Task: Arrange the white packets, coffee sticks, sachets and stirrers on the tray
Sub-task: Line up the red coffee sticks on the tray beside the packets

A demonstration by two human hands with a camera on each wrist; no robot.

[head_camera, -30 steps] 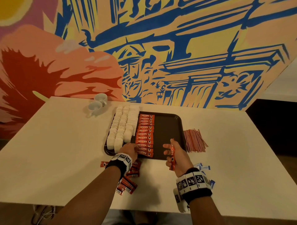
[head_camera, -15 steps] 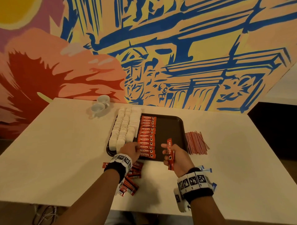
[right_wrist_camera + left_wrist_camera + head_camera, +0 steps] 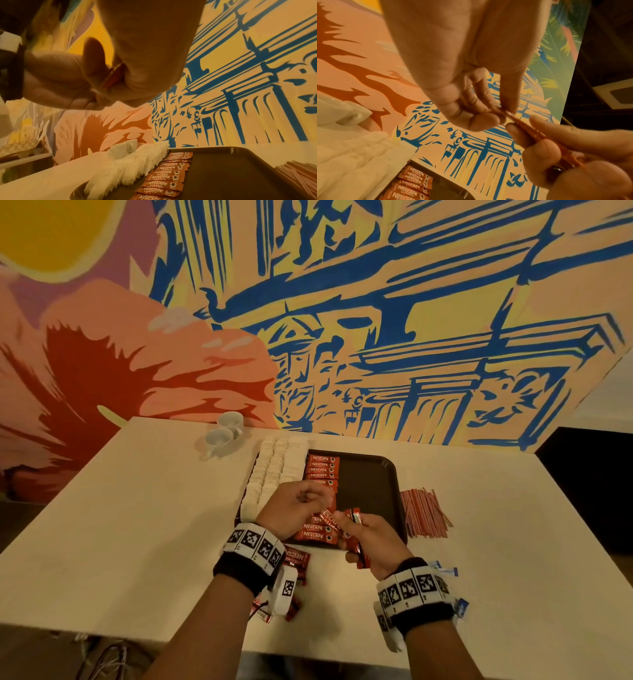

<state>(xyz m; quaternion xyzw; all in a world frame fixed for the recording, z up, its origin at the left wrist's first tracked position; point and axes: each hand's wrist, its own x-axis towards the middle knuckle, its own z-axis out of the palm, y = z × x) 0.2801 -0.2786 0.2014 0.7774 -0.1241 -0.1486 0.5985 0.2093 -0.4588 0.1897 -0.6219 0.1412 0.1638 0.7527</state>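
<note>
A dark tray carries rows of white packets on its left side and a column of red coffee sticks beside them. Over the tray's near edge my right hand grips a small bundle of coffee sticks. My left hand pinches the end of one coffee stick that pokes out of that bundle. More loose coffee sticks lie on the table under my left wrist. A pile of red stirrers lies right of the tray. Blue-and-white sachets show by my right wrist.
Two white cups stand at the back left of the white table, near the painted wall. The tray's right half is bare. In the right wrist view the tray rim curves close below my hand.
My left hand has lifted off the row of sticks on the tray and moved right to the bundle. It now pinches one stick there. My right hand has tilted the bundle toward it.
</note>
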